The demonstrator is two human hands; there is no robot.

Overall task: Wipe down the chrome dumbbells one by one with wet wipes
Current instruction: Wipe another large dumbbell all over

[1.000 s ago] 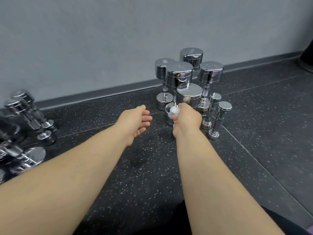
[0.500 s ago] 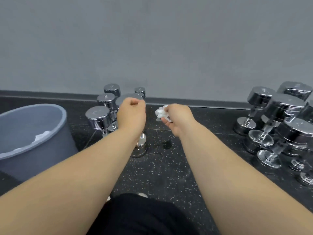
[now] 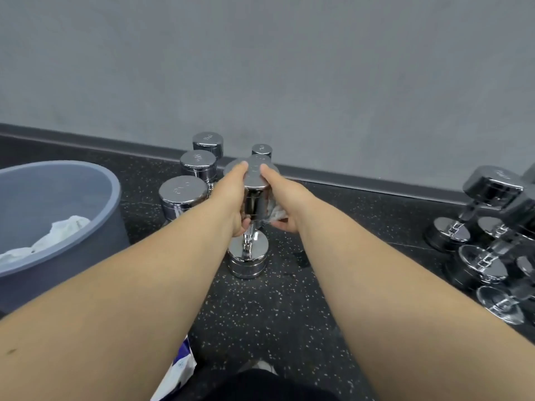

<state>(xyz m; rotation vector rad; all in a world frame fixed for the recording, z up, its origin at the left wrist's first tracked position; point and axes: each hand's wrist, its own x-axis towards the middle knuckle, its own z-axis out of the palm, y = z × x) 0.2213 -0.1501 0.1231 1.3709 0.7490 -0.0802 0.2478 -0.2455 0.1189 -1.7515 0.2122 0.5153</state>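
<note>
A: Where is the one being wiped?

B: The near dumbbell stands on end on the floor, dead centre. Its lower head sits flat on the rubber.

A: And the hands?

B: The left hand comes in from 9 o'clock. Its grip is clenched round the upper head, thumb on the top face, fingers curled beneath by the handle. The right hand comes in from 3 o'clock. Its grip pinches a crumpled wet wipe and holds it against the side of that same head, thumb lying on top.

A: What sort of floor?

B: Black rubber, speckled with pale flecks. It meets a dark grey skirting board. Above that, a plain grey wall fills the upper half of the view.

A: Anything round the dumbbell?

B: At 11 and 12 o'clock four more chrome dumbbells stand on end, the farthest near the skirting. At 9 o'clock there is a grey bin with crumpled white wipes lying in it. At 3 o'clock, well apart, another cluster of dumbbells stands, some leaning. At 6 o'clock, close to the person, a white and blue packet shows beside the left forearm.
</note>
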